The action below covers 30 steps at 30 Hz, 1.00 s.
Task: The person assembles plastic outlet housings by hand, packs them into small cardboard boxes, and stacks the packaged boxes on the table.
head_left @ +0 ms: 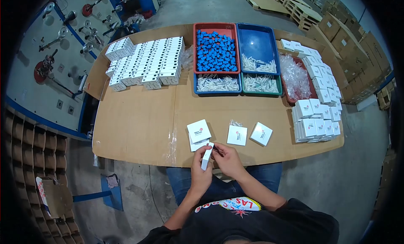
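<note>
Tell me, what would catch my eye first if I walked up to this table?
Probably the heap of bright blue pieces in the red tray, at the back middle of the cardboard-covered table. Next might come the block of white boxes stacked at the back left. At the near edge, the left hand holds a small white box, with the right hand close by.

The person wears a black, short-sleeved fabric T-shirt (286, 227), its multicoloured chest print (240, 204) showing red "LAS" lettering, a yellow edge and a red starburst (241, 212). Blue denim jeans (269, 175) cover the legs. The left hand (200, 170) and right hand (229, 163) are bare.
</note>
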Each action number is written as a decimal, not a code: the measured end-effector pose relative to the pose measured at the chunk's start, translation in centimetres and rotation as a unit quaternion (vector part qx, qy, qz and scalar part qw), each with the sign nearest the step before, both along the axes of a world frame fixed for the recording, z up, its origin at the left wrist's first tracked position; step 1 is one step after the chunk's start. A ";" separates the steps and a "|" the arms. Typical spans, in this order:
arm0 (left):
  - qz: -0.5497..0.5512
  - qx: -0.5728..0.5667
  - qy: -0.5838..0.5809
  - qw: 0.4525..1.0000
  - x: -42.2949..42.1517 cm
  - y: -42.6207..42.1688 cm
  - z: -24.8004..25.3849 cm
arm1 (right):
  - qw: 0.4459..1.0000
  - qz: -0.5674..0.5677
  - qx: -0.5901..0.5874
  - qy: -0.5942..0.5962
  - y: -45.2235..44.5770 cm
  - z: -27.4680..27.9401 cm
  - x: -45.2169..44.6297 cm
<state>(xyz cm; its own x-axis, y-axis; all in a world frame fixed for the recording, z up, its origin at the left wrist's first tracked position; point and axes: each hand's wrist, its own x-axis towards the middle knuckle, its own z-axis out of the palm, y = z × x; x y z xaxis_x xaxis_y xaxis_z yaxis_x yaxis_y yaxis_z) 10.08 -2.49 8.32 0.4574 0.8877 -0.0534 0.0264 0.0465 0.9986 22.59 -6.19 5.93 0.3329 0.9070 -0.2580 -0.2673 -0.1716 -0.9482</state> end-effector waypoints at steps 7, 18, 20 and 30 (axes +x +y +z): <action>-0.013 0.047 0.004 0.999 0.0 0.1 0.0 | 0.997 -0.066 0.026 -0.015 -1.1 -0.2 -1.5; 0.133 0.047 -0.084 0.986 -3.1 3.9 -2.9 | 0.986 0.098 -0.130 0.023 -1.4 -0.9 3.6; 0.115 -0.119 -0.247 0.955 -2.2 3.3 -3.3 | 0.985 0.119 -0.113 -0.056 0.1 -0.9 7.0; 0.024 -0.245 -0.224 0.943 -1.9 2.3 -3.9 | 0.935 0.016 0.015 -0.353 20.5 3.1 24.6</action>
